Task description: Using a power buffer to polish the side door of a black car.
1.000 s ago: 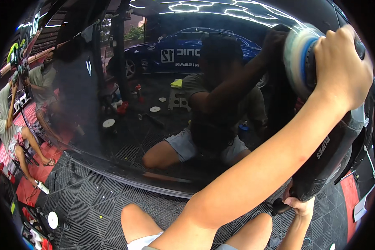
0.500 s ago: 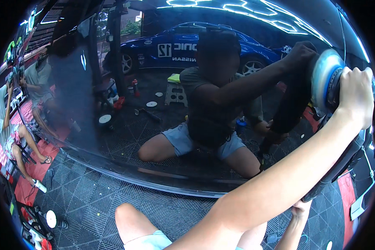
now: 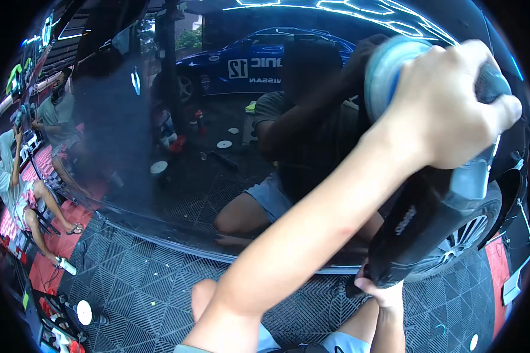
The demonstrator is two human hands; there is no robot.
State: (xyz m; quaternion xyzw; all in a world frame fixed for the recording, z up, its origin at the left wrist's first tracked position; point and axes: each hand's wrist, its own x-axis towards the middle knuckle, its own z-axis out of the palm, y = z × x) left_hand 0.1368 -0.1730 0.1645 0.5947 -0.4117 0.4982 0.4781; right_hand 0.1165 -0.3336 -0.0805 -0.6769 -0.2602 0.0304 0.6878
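Observation:
A black cordless-looking polisher (image 3: pixel 415 223) is held in both my hands against a glossy dark car panel (image 3: pixel 182 188). Its pale blue-green round pad (image 3: pixel 383 73) faces the panel and seems to rest on it. My left hand (image 3: pixel 447 109) is wrapped over the polisher's head, the thumb along its right side. Lower down, my right hand (image 3: pixel 383 291) grips the rear end of the body, its fingers partly hidden. The panel mirrors my arms and the polisher.
The car's wheel (image 3: pixel 456 241) lies behind the polisher at right. Dark grid tiles (image 3: pixel 141 282) cover the floor. Another person (image 3: pixel 20 188) sits at far left, one hand near a white bottle (image 3: pixel 68 266). A white round pad (image 3: pixel 84 313) is at lower left.
The polisher and my left hand have moved left across the panel and look larger now. My right hand has shifted left with the rear end. More of the wheel shows.

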